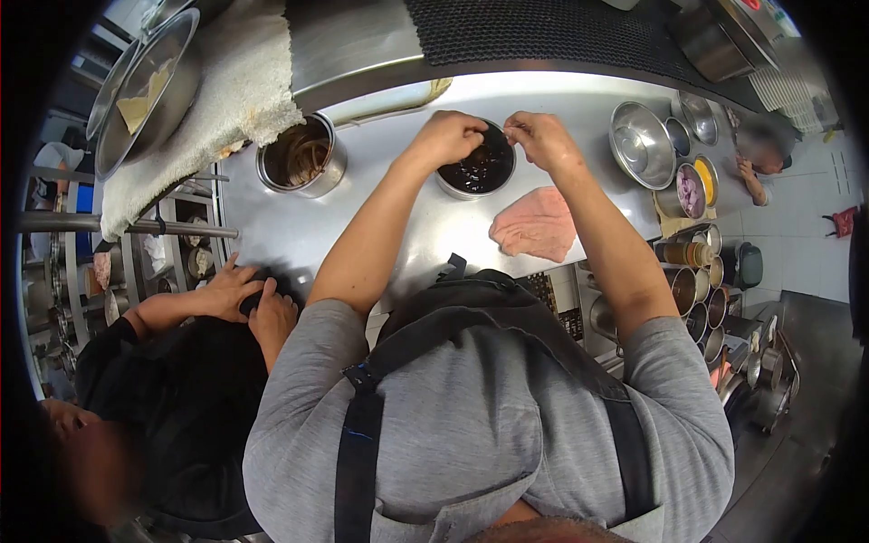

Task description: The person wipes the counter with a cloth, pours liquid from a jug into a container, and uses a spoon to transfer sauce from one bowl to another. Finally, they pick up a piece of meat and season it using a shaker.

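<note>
A round metal container (474, 194) of dark, glossy liquid stands on the steel worktop in front of me. Over its left rim, my left hand (447, 140) is closed, fingertips pinched together. My right hand (545, 143) is pinched in the same way at the far right of the rim. Whatever lies between the fingers of either hand is too small to make out. Below my right forearm a crumpled pink cloth (536, 225) lies on the worktop, close to the container but apart from it.
Left of my arms stands a steel pot (333, 166) with brown contents. Steel bowls (643, 145) and tubs of purple (690, 192) and yellow food (705, 181) are at the right. A person in black (181, 407) works close at my left. A shelf (353, 68) overhangs the far edge.
</note>
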Demonstrator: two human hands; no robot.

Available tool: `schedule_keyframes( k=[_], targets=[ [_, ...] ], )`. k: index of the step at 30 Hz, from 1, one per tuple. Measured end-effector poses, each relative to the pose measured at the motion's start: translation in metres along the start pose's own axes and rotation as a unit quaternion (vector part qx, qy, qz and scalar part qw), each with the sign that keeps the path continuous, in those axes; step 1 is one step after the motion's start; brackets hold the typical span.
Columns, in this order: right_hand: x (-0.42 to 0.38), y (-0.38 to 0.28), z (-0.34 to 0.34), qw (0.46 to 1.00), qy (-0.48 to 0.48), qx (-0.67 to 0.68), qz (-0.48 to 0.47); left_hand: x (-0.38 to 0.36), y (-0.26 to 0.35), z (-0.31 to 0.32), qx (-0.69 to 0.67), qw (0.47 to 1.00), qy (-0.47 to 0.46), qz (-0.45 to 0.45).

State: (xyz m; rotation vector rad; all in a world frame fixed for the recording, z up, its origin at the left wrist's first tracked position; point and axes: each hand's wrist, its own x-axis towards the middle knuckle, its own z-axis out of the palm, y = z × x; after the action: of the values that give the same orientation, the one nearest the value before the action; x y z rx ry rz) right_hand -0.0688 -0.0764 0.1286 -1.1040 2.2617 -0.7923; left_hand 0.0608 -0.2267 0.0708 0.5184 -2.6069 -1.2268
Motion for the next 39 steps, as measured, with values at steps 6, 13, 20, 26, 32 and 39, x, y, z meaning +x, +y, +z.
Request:
schedule_keyframes(
  k=[6,13,20,26,32,39],
  targets=[
    [0.000,0.003,0.006,0.983,0.040,-0.101,-0.148,0.014,0.017,0.018,0.069,0.993,-0.095,0.017],
    [0.013,-0.017,-0.005,0.988,-0.037,-0.113,-0.100,0.001,0.001,0.013,0.210,0.970,-0.046,0.110],
    [0.038,-0.008,0.029,0.961,-0.010,-0.219,-0.168,-0.031,0.002,-0.038,0.127,0.990,-0.028,-0.057],
    [0.070,0.002,0.053,0.962,-0.054,-0.233,-0.129,-0.084,-0.026,-0.040,0.072,0.986,0.049,-0.141],
    [0.096,-0.011,0.048,0.962,-0.085,-0.257,-0.029,-0.098,-0.030,-0.030,0.003,0.981,0.052,-0.185],
    [0.041,0.014,0.015,0.996,0.050,0.080,-0.006,-0.099,-0.010,-0.012,-0.029,0.987,0.033,-0.152]
  ],
)
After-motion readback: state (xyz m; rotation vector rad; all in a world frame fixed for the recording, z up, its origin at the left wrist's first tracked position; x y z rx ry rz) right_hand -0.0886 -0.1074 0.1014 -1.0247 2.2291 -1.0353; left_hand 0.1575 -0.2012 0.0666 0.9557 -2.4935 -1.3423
